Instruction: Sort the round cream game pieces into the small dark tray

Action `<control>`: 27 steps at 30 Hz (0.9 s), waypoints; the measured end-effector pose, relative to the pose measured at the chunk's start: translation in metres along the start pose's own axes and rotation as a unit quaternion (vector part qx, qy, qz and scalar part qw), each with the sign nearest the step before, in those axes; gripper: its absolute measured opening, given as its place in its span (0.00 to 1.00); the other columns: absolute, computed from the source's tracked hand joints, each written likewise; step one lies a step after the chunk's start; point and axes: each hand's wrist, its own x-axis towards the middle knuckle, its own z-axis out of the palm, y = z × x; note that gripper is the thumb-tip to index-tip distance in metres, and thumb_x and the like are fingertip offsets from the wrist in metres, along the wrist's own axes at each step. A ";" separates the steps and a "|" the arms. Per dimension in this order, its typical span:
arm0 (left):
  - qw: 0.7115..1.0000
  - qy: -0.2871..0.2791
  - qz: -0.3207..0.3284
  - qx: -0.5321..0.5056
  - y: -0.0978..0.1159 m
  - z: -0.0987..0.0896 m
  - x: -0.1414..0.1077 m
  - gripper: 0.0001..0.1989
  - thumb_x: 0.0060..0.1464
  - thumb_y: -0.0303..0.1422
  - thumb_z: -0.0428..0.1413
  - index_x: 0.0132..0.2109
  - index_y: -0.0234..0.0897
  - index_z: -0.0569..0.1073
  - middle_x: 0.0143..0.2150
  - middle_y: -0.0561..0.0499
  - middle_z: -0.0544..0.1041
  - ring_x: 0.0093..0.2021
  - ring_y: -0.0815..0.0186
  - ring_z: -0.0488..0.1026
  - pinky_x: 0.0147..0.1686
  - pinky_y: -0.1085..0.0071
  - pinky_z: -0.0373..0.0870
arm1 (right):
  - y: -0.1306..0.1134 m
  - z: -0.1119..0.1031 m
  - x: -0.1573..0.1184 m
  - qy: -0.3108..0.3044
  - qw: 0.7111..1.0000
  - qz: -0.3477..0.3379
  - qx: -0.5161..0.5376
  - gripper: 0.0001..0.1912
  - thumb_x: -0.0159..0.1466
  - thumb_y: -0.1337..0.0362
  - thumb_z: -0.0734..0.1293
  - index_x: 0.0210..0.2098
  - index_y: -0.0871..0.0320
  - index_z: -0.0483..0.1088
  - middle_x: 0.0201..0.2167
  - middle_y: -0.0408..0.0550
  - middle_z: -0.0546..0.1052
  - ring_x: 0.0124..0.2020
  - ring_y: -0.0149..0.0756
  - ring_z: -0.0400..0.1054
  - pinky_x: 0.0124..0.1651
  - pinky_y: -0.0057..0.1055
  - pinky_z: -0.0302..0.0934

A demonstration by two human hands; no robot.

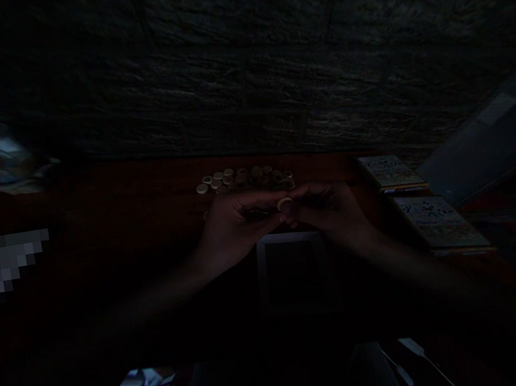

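Note:
The light is very dim. My left hand (231, 226) and my right hand (336, 210) meet over the brown table, their fingertips closed round one small pale round disc (284, 204), like a wooden game piece. It is tipped so that its rim shows. Just beyond my fingers lies a group of several similar discs (229, 180), some pale and some darker; my hands cover part of the group. Below my hands, nearer my body, is a dark flat rectangle with a lighter frame (263, 270); I cannot tell what it is.
Two flat boxes with dark brush-like marks, a farther box (391, 170) and a nearer box (441, 221), lie at the right. A clear container (1, 152) stands far left. A stone-block wall (242, 91) rises behind the table. White cables (412, 346) hang at lower right.

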 end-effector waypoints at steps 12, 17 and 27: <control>0.998 0.032 -0.044 -0.010 0.005 0.001 0.002 0.15 0.52 0.29 0.68 0.48 0.36 0.83 0.46 0.47 0.86 0.44 0.60 0.84 0.46 0.67 0.80 | -0.004 0.001 0.001 0.005 0.998 0.017 0.058 0.13 0.60 0.53 0.76 0.30 0.58 0.81 0.23 0.45 0.81 0.23 0.31 0.75 0.29 0.26 0.71; 0.993 0.046 -0.094 -0.056 0.002 0.001 0.002 0.15 0.55 0.35 0.67 0.50 0.36 0.82 0.43 0.46 0.86 0.39 0.59 0.84 0.41 0.65 0.82 | -0.004 0.000 0.001 0.005 0.998 0.014 0.059 0.13 0.58 0.53 0.77 0.31 0.57 0.82 0.23 0.45 0.81 0.24 0.31 0.75 0.29 0.26 0.71; 0.993 0.082 -0.078 -0.040 0.004 0.001 0.004 0.10 0.53 0.34 0.68 0.42 0.35 0.82 0.37 0.47 0.86 0.34 0.63 0.83 0.36 0.70 0.80 | 0.000 0.000 -0.002 0.033 0.999 -0.040 0.015 0.10 0.56 0.59 0.79 0.38 0.52 0.83 0.29 0.43 0.84 0.28 0.33 0.78 0.34 0.31 0.74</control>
